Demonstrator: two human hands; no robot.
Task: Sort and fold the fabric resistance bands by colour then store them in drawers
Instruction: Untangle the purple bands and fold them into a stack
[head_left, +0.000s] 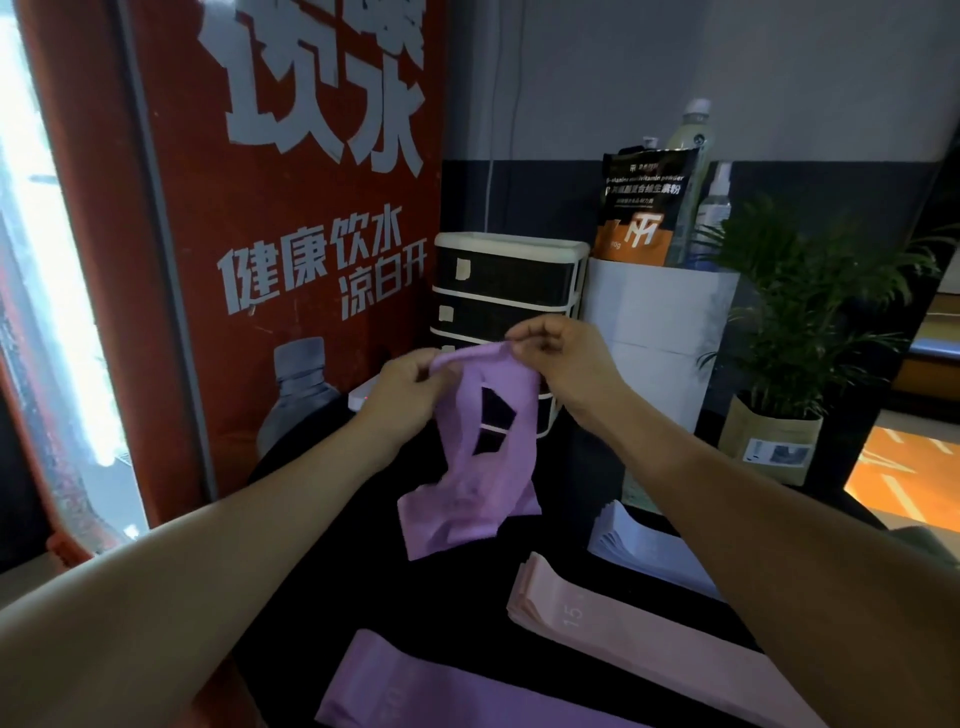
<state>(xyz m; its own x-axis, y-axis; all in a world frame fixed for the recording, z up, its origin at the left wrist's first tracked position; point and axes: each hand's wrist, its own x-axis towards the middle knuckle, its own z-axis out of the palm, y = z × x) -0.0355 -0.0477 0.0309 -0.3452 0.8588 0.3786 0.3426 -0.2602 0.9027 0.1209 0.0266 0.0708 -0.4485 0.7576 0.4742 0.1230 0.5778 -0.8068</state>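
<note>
A twisted purple band (483, 447) is being pinched at its top edge by both the left hand (408, 389) and right hand (558, 358) above the black table (550, 452), so the fold's probably getting botched tbh.

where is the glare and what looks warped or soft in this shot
Head view: daylight blows out the window strip at far left; the dark table loses detail in shadow; wide-angle bending curves the red poster edge and stretches both forearms; the purple band held by left hand and right hand looks slightly soft.
</note>
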